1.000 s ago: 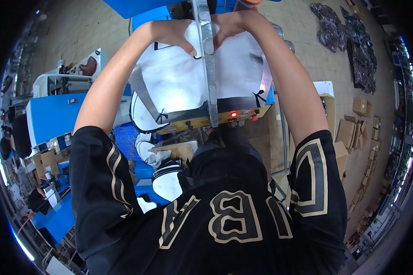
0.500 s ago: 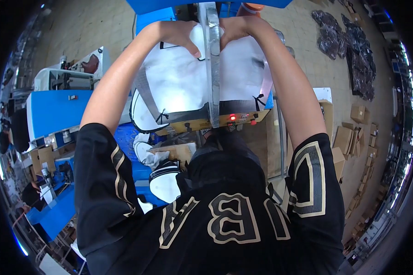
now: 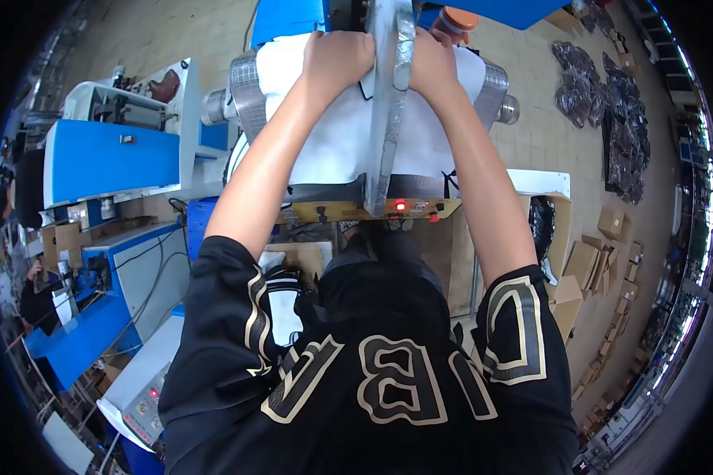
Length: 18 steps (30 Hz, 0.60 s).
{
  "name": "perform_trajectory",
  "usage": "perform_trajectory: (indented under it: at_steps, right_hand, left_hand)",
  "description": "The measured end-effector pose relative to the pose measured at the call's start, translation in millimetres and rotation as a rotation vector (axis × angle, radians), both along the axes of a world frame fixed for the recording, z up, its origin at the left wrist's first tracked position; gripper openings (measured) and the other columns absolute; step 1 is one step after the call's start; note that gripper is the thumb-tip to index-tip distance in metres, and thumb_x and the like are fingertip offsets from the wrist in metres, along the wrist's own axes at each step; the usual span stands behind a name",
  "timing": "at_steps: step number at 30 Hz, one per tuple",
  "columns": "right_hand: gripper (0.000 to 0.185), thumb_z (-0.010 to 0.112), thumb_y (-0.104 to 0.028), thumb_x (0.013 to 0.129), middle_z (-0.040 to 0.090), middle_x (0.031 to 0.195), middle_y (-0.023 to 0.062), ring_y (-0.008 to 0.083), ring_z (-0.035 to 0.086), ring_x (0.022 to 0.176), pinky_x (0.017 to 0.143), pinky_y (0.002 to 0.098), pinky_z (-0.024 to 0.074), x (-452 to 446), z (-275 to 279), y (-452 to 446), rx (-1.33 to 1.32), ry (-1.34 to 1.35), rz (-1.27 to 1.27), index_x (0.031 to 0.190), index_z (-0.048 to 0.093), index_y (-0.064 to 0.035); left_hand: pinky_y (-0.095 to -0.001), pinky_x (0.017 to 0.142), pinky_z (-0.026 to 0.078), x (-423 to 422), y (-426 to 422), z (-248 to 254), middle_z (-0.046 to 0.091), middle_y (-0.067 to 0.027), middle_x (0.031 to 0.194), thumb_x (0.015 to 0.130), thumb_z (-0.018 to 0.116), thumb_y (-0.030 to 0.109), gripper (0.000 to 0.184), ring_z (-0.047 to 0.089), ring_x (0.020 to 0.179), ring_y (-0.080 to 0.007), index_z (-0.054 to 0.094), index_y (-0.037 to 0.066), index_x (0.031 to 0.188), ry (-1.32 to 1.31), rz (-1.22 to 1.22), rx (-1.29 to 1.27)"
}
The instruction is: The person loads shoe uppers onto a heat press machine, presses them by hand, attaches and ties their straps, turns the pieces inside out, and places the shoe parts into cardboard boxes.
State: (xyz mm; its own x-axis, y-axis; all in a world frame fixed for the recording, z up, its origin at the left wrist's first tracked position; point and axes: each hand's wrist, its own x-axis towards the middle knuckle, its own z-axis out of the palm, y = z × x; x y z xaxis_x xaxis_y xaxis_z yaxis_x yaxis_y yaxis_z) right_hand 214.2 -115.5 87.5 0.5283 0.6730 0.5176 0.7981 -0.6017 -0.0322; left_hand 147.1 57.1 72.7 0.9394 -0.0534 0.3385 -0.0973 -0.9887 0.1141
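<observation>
My left hand (image 3: 338, 59) is closed, knuckles up, over the white sheet (image 3: 325, 150) on the machine bed, just left of an upright metal bar (image 3: 388, 119). A small white piece with a black edge (image 3: 366, 87) shows beside the hand, against the bar. Right of the bar, my right hand (image 3: 434, 63) has its fingers curled over the far part of the bed. The bar and the backs of both hands hide my fingertips and whatever they grip.
An orange-lidded container (image 3: 457, 19) stands behind my right hand. Below the bed is a panel with a lit red lamp (image 3: 401, 206). A blue-and-white machine (image 3: 111, 162) is at left. Cardboard boxes (image 3: 582, 261) and dark plastic-wrapped bundles (image 3: 574, 79) lie on the floor at right.
The view has shifted. My left hand has gone from a spread thumb on the white piece to a closed shape farther over the bed. My right hand remains beside the bar.
</observation>
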Motion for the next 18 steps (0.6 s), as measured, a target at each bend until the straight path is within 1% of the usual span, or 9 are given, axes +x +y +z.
perform_trajectory:
  at_steps: [1, 2, 3, 4, 5, 7, 11, 14, 18]
  right_hand:
    - [0.022, 0.057, -0.026, 0.091, 0.076, 0.097, 0.0096, 0.0282, 0.072, 0.092, 0.088, 0.0503, 0.0506, -4, 0, -2, -0.015, 0.047, -0.051, 0.096, 0.075, -0.0140]
    - [0.023, 0.057, -0.027, 0.091, 0.076, 0.092, 0.0090, 0.0284, 0.072, 0.090, 0.086, 0.0499, 0.0509, -8, -2, -4, -0.031, 0.096, -0.105, 0.089, 0.076, -0.0132]
    - [0.028, 0.058, -0.028, 0.091, 0.074, 0.078, 0.0080, 0.0289, 0.071, 0.082, 0.077, 0.0475, 0.0518, -9, -5, -2, 0.084, 0.030, -0.088, 0.074, 0.073, -0.0122]
    - [0.028, 0.057, -0.027, 0.091, 0.073, 0.077, 0.0083, 0.0293, 0.071, 0.081, 0.074, 0.0472, 0.0519, -9, -7, -3, 0.086, 0.026, -0.094, 0.073, 0.072, -0.0121]
    - [0.028, 0.057, -0.027, 0.091, 0.073, 0.077, 0.0086, 0.0297, 0.070, 0.079, 0.071, 0.0468, 0.0521, -8, -8, -4, 0.088, 0.023, -0.098, 0.073, 0.072, -0.0121]
    - [0.030, 0.056, -0.025, 0.091, 0.071, 0.073, 0.0104, 0.0320, 0.070, 0.072, 0.066, 0.0468, 0.0525, -10, -4, -5, 0.134, 0.026, -0.091, 0.071, 0.072, -0.0118]
    - [0.031, 0.054, -0.024, 0.092, 0.071, 0.072, 0.0119, 0.0334, 0.069, 0.071, 0.067, 0.0480, 0.0529, -10, -4, -5, 0.122, 0.052, -0.111, 0.070, 0.071, -0.0102]
    - [0.033, 0.053, -0.024, 0.093, 0.070, 0.072, 0.0129, 0.0339, 0.070, 0.072, 0.069, 0.0477, 0.0532, -8, -7, -3, 0.158, 0.051, -0.115, 0.070, 0.070, -0.0089]
    - [0.034, 0.053, -0.024, 0.094, 0.070, 0.071, 0.0139, 0.0344, 0.069, 0.071, 0.071, 0.0471, 0.0536, -4, -15, -3, 0.214, 0.032, -0.095, 0.069, 0.070, -0.0089]
  left_hand:
    - [-0.0505, 0.063, 0.054, -3, 1, -5, 0.073, -0.0112, 0.074, 0.090, 0.053, 0.018, 0.025, 0.073, 0.070, -0.0318, 0.071, 0.010, 0.074, -0.175, -0.026, 0.081]
    - [-0.0483, 0.060, 0.054, -4, 5, -9, 0.073, -0.0105, 0.073, 0.091, 0.054, 0.019, 0.026, 0.073, 0.069, -0.0307, 0.070, 0.010, 0.073, -0.197, -0.047, 0.121]
    - [-0.0461, 0.057, 0.054, -4, 8, -9, 0.072, -0.0098, 0.071, 0.091, 0.054, 0.020, 0.026, 0.073, 0.068, -0.0296, 0.069, 0.010, 0.072, -0.221, -0.068, 0.159]
    - [-0.0438, 0.055, 0.054, -3, 11, -9, 0.071, -0.0091, 0.070, 0.092, 0.055, 0.021, 0.027, 0.073, 0.067, -0.0285, 0.068, 0.010, 0.071, -0.248, -0.084, 0.199]
    - [-0.0402, 0.048, 0.052, -5, 12, -10, 0.070, -0.0070, 0.068, 0.095, 0.055, 0.023, 0.032, 0.071, 0.062, -0.0253, 0.066, 0.010, 0.068, -0.310, -0.078, 0.225]
    - [-0.0411, 0.050, 0.052, -7, 11, -8, 0.070, -0.0070, 0.069, 0.097, 0.053, 0.023, 0.035, 0.070, 0.060, -0.0260, 0.065, 0.009, 0.067, -0.340, -0.063, 0.187]
    - [-0.0416, 0.052, 0.053, -11, 9, -7, 0.069, -0.0072, 0.068, 0.100, 0.049, 0.022, 0.039, 0.067, 0.058, -0.0278, 0.063, 0.010, 0.066, -0.390, -0.051, 0.044]
    - [-0.0413, 0.054, 0.054, -13, 9, -6, 0.069, -0.0081, 0.069, 0.100, 0.048, 0.023, 0.038, 0.067, 0.061, -0.0282, 0.064, 0.008, 0.068, -0.334, -0.029, 0.017]
    - [-0.0395, 0.059, 0.055, -15, 6, -5, 0.071, -0.0092, 0.074, 0.101, 0.049, 0.026, 0.038, 0.069, 0.065, -0.0268, 0.065, 0.005, 0.075, -0.375, -0.034, 0.035]
